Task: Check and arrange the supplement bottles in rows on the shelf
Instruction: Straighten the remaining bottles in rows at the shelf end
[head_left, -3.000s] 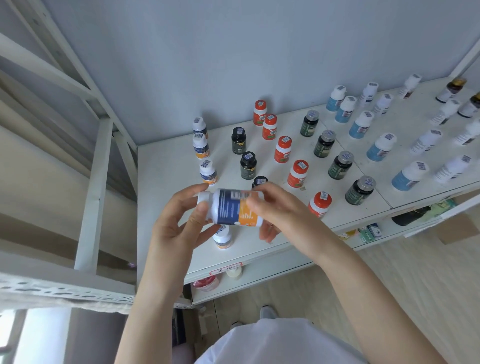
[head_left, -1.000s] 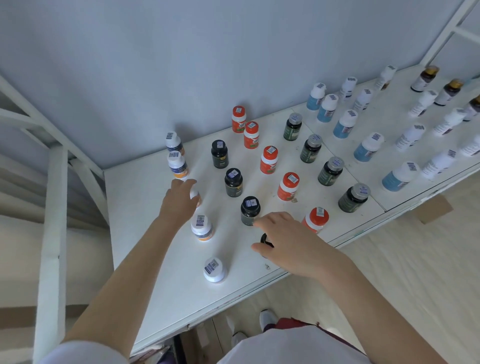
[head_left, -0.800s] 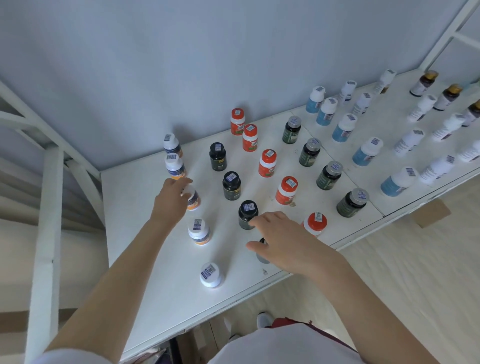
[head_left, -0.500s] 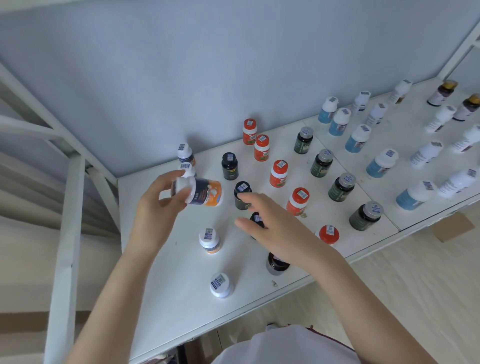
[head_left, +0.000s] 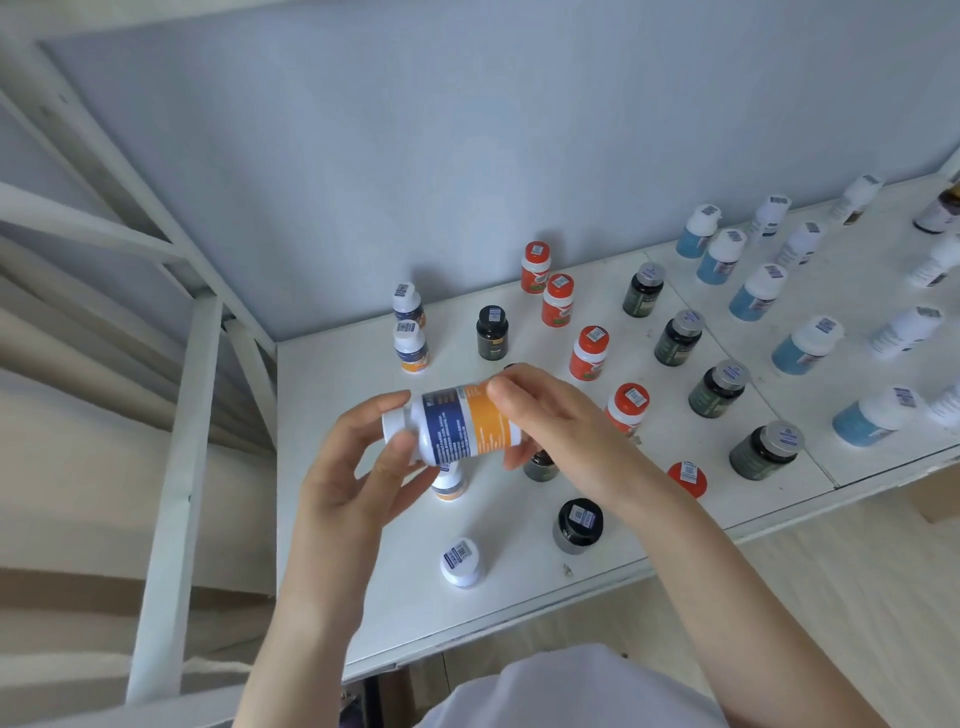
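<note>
A white bottle with a blue and orange label (head_left: 460, 428) lies sideways in the air above the white shelf (head_left: 363, 587). My left hand (head_left: 353, 467) grips its cap end, and my right hand (head_left: 550, 421) grips its base end. Below the hands stand more bottles of the same kind (head_left: 449, 480), one with a white cap near the front edge (head_left: 461, 561). A row of black bottles (head_left: 577, 524) runs back beside them, partly hidden by my right hand. Orange-capped bottles (head_left: 589, 352) form another row.
Dark green bottles with grey caps (head_left: 719, 388) and blue bottles with white caps (head_left: 805, 344) stand in rows to the right, white bottles (head_left: 906, 330) beyond them. A white shelf frame (head_left: 176, 467) rises at the left. The grey wall (head_left: 467, 130) backs the shelf.
My left hand lifted a blue and orange bottle off the shelf and brought it toward me. My right hand left the black bottles and took hold of the lifted bottle's other end.
</note>
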